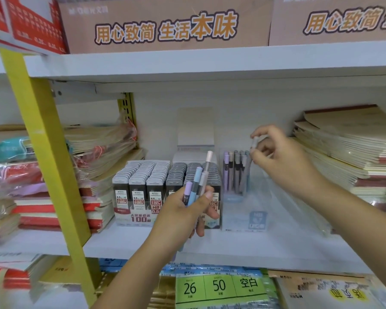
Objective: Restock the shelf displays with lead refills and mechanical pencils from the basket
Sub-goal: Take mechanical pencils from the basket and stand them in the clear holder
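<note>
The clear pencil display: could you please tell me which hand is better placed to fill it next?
Right. The right hand pinches a grey pencil just above the display, beside the pencils standing in it. The left hand grips a spare bundle lower down, in front of the lead refills.

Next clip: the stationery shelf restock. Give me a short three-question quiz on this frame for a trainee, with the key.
1. Multiple choice: what does the left hand hold?
A) a bunch of mechanical pencils
B) one refill case
C) nothing
2. True or false: the right hand pinches a single pencil over the clear pencil display.
3. Fill in: seen from the camera, the lead refill cases stand to the ____ of the clear pencil display.

Key: 1 A; 2 true; 3 left.
</note>
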### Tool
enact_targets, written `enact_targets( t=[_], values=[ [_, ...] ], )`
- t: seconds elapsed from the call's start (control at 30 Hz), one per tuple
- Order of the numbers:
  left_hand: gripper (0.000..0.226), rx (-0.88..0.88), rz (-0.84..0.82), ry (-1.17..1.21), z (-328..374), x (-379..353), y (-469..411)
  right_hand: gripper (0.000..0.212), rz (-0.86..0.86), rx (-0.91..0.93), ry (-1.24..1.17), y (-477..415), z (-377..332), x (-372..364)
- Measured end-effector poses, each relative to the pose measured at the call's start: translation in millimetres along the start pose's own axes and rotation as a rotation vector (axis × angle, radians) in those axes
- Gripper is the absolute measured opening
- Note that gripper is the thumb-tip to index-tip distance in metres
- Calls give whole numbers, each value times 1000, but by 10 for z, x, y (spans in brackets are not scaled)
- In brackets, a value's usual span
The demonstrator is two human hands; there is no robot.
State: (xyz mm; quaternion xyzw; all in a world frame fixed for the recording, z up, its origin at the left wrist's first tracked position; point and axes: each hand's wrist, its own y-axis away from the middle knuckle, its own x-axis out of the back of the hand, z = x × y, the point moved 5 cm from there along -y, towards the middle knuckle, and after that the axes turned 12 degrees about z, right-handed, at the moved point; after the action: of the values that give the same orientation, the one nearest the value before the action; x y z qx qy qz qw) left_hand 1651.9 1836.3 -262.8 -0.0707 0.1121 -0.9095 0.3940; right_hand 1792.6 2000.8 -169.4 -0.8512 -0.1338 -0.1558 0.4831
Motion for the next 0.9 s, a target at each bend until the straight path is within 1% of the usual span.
enact_targets(
  t=[0.07, 0.17, 0.33, 0.43, 0.53, 0.63, 0.7, 0.8, 0.9],
  values=[
    [9, 4, -2, 22, -14, 0, 2, 27, -88, 34, 111, 58, 68, -138],
    [9, 17, -10, 28, -35, 8, 3, 32, -120, 79, 177, 111, 96, -237],
    [9, 9, -15, 27, -44, 23, -11, 34, -115, 156, 271, 79, 72, -232],
    [9, 6, -16, 40, -47, 24, -14, 37, -113, 156, 282, 46, 86, -234],
    [10, 10, -16, 61, -48, 17, -8, 31, -108, 187, 321, 46, 94, -278],
    [10, 19, -25, 74, -60, 4, -5, 26, -67, 247, 408, 35, 88, -315],
    [9, 30, -25, 87, -69, 3, -4, 25, -78, 213, 404, 25, 124, -349],
    [9, 37, -29, 88, -73, 5, -1, 28, -91, 103, 312, 29, 192, -375],
    [11, 35, -29, 84, -76, 7, 2, 27, -88, 67, 324, 15, 207, -375]
  ],
)
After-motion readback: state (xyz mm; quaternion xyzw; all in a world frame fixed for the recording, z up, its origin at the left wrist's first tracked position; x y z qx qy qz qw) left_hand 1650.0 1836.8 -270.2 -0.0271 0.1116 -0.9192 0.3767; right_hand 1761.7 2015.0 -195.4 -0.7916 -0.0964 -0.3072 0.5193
